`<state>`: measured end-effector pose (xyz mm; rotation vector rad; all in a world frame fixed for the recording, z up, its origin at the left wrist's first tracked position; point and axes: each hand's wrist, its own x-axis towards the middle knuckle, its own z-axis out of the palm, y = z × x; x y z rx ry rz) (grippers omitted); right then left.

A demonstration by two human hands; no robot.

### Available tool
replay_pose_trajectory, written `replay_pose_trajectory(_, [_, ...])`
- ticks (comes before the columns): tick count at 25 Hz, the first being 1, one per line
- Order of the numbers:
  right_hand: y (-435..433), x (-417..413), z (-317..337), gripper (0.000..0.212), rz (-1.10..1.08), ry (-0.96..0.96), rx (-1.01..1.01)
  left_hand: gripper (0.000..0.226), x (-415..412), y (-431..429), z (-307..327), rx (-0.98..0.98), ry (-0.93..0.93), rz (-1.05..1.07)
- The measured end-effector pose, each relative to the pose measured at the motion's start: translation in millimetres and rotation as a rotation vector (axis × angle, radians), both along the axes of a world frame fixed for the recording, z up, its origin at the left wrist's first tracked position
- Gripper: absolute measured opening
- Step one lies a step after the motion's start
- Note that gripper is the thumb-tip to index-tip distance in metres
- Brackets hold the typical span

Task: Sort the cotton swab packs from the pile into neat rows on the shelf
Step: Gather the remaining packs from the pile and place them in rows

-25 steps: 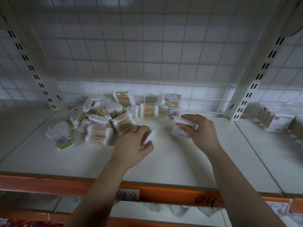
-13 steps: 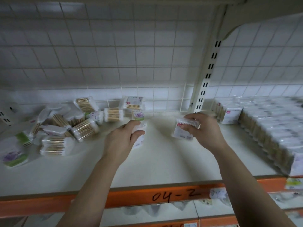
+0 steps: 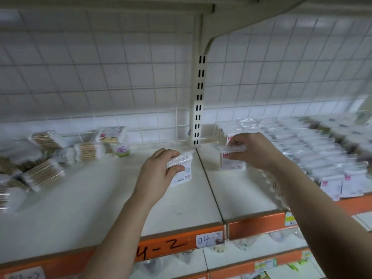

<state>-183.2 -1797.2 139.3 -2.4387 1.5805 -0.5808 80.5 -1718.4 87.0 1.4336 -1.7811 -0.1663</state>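
Rightward since before, my left hand point(image 3: 157, 172) grips a pack point(image 3: 182, 174) above the white, orange-edged shelf point(image 3: 90, 202); my right hand point(image 3: 255, 152) pinches a second pack point(image 3: 233, 164) beside the rows point(image 3: 322, 150). Pile point(image 3: 40, 158) lies left, wire grid point(image 3: 176, 125) behind.

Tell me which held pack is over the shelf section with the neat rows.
The right-hand pack: it is right of the shelf seam, beside the rows. The left-hand pack is left of that seam.

Pile point(image 3: 50, 158) left on the shelf point(image 3: 100, 198), rows point(image 3: 322, 150) right, upright post point(image 3: 198, 97) behind between them.
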Motion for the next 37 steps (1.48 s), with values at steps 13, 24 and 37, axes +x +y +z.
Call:
replay_pose_trajectory(13, [-65.4, -42.0, 8.1, 0.030, 0.131, 0.273, -0.065, 0.020, -89.1, -9.6, -6.8, -0.020, 0.016, 0.072])
replay_pose_trajectory(24, [-88.0, -45.5, -2.2, 0.030, 0.236, 0.378, -0.074, 0.021, -118.0, -14.5, -10.5, 0.012, 0.032, 0.076])
replay_pose_trajectory(37, [-110.8, -41.2, -9.5, 0.013, 0.320, 0.238, -0.077, 0.019, -126.6, -30.5, -8.7, 0.028, 0.083, 0.071])
